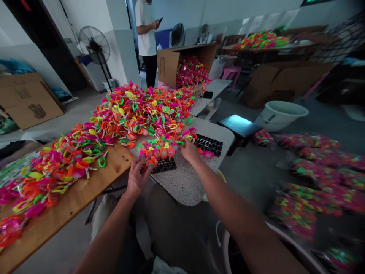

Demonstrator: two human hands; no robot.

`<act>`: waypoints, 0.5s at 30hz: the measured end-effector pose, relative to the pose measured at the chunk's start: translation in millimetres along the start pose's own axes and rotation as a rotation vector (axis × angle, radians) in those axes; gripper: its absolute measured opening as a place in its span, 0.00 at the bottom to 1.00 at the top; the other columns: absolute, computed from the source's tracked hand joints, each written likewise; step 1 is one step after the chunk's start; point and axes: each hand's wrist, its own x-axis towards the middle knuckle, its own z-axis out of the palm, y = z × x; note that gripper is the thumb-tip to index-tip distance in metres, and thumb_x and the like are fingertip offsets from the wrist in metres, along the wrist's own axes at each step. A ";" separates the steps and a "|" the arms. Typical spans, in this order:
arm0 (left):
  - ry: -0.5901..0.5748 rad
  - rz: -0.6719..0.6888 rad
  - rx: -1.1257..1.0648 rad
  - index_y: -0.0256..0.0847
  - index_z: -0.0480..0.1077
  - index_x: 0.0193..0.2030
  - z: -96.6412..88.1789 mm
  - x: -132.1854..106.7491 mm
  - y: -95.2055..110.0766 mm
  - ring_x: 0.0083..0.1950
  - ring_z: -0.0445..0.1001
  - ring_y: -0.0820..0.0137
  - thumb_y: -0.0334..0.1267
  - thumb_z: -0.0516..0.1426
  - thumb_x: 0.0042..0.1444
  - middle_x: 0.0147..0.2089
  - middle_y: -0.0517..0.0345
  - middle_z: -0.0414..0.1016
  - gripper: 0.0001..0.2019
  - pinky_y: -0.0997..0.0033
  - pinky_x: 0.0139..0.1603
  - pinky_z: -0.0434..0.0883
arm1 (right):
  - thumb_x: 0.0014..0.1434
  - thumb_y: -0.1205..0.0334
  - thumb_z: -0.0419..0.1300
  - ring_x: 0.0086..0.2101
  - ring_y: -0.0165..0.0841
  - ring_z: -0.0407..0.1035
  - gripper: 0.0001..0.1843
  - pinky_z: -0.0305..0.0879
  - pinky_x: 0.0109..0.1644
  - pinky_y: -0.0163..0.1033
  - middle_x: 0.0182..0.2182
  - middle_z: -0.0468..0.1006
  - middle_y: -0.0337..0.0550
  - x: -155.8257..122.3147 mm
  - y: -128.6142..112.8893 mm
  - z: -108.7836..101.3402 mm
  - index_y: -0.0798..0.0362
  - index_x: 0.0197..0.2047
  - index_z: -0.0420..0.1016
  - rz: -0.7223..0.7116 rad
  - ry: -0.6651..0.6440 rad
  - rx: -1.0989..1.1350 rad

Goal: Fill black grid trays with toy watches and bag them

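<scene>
Bright plastic toy watches (164, 152) in pink, orange, yellow and green sit in rows on a black grid tray (165, 165) on the speckled table (185, 186). My left hand (138, 175) is at the tray's front left, its fingers curled against an orange toy watch (152, 163). At the right end of the rows, my right hand (189, 151) has its fingers closed beside a green watch; its fingertips are partly hidden. Just beyond that hand lies a second black grid tray (209, 144), with pink watches at its near edge.
A large heap of toy watches (142, 110) spreads behind and onto the wooden table (114, 161) at left. A tipped carton (168, 66) holds more. Bagged watches (316, 163) lie on the floor at right, near a white tub (282, 114) and dark stool (239, 125). A person (146, 38) stands behind.
</scene>
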 end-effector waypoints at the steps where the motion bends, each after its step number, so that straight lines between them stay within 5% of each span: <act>1: 0.006 0.005 0.008 0.47 0.72 0.59 -0.4 -0.4 -0.3 0.58 0.73 0.62 0.43 0.61 0.64 0.55 0.49 0.70 0.17 0.59 0.60 0.74 | 0.65 0.59 0.56 0.47 0.44 0.76 0.26 0.67 0.47 0.41 0.48 0.82 0.55 5.3 -2.7 2.5 0.55 0.64 0.69 -0.010 -0.029 -0.038; 5: 0.031 -0.003 0.016 0.46 0.72 0.59 -4.8 -2.3 -3.5 0.58 0.73 0.62 0.43 0.61 0.64 0.56 0.49 0.71 0.17 0.59 0.60 0.75 | 0.66 0.58 0.55 0.46 0.47 0.77 0.23 0.66 0.45 0.42 0.46 0.82 0.60 3.3 -8.0 3.4 0.57 0.61 0.73 -0.007 -0.070 -0.183; 9: 0.039 -0.030 0.002 0.47 0.72 0.59 -9.6 -2.7 -9.1 0.60 0.73 0.61 0.43 0.61 0.64 0.56 0.49 0.71 0.17 0.58 0.60 0.74 | 0.63 0.62 0.57 0.43 0.40 0.76 0.15 0.64 0.43 0.37 0.44 0.83 0.51 -22.3 5.3 -9.6 0.52 0.50 0.79 -0.193 -0.111 -0.181; 13: 0.040 -0.036 -0.004 0.46 0.72 0.60 -11.3 -1.2 -10.8 0.59 0.73 0.62 0.43 0.60 0.64 0.57 0.48 0.71 0.18 0.58 0.60 0.74 | 0.60 0.60 0.61 0.32 0.35 0.74 0.07 0.61 0.34 0.35 0.30 0.81 0.43 -53.1 19.8 -32.6 0.51 0.34 0.79 -0.300 -0.286 -0.119; 15: 0.040 -0.032 0.001 0.47 0.71 0.61 -10.9 -1.0 -10.1 0.59 0.73 0.62 0.43 0.60 0.64 0.57 0.48 0.70 0.19 0.59 0.60 0.74 | 0.59 0.56 0.62 0.26 0.33 0.71 0.09 0.59 0.30 0.34 0.25 0.79 0.40 -64.6 22.2 -46.2 0.51 0.31 0.78 -0.293 -0.490 0.019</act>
